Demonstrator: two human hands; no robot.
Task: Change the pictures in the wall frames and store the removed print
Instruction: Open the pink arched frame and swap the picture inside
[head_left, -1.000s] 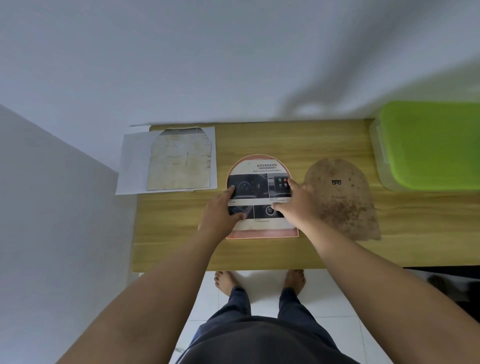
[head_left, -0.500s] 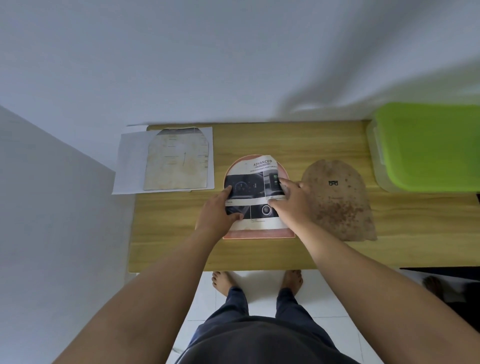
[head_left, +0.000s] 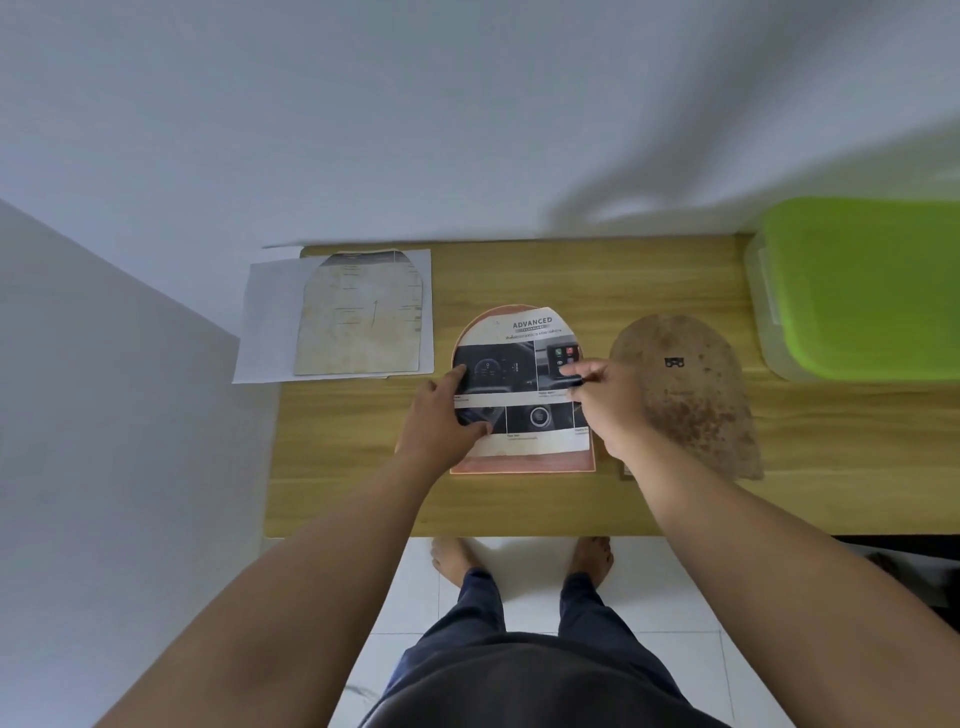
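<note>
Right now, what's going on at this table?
A person stands at the wooden table, holding an arch-shaped printed sheet headed ADVANCED on a pink arched frame. The left hand presses its left side flat; the right hand pinches its right edge. A stained brown arched backing board lies to the right, a yellowed old print on white paper to the left, and a green-lidded plastic box at the far right.
</note>
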